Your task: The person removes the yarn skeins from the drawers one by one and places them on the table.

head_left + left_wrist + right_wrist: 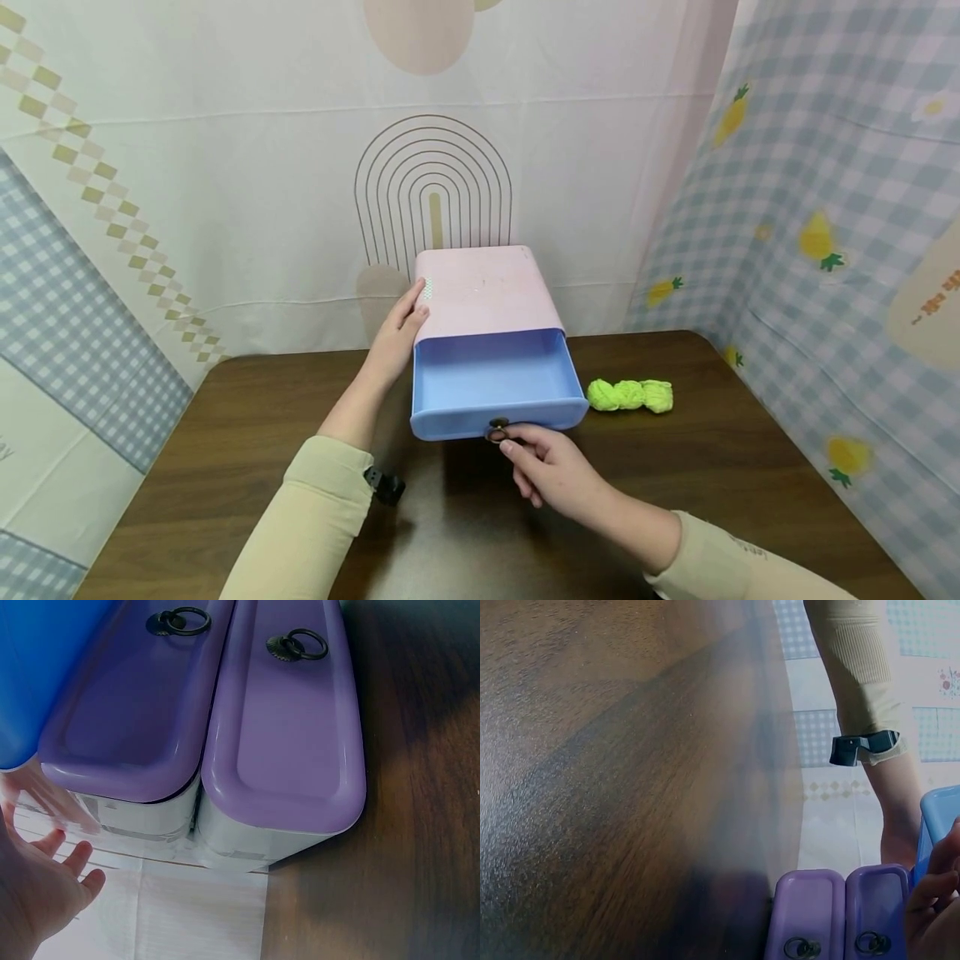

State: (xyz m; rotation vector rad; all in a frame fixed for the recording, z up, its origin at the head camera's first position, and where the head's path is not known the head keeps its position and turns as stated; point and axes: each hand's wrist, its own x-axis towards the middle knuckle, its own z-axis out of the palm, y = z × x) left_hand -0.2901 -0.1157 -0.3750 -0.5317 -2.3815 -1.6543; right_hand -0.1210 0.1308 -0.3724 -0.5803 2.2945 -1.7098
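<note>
A small drawer cabinet with a pink top (480, 292) stands at the back of the table. Its blue top drawer (450, 422) is pulled out, and no contents show inside. With thumb and index finger, my right hand (558, 477) pinches the dark metal ring pull (495, 436) on that drawer's front. My left hand (392, 340) rests against the cabinet's left side, near the top edge. Below the blue drawer, the left wrist view shows a purple middle drawer (135, 697) and a purple bottom drawer (292, 742), both closed and each with a ring pull.
A bright green skein of yarn (628, 396) lies on the dark wooden table (285, 417), right of the cabinet. Patterned cloth (600, 167) hangs behind the table and along both sides. A black device (862, 746) is strapped to the left wrist.
</note>
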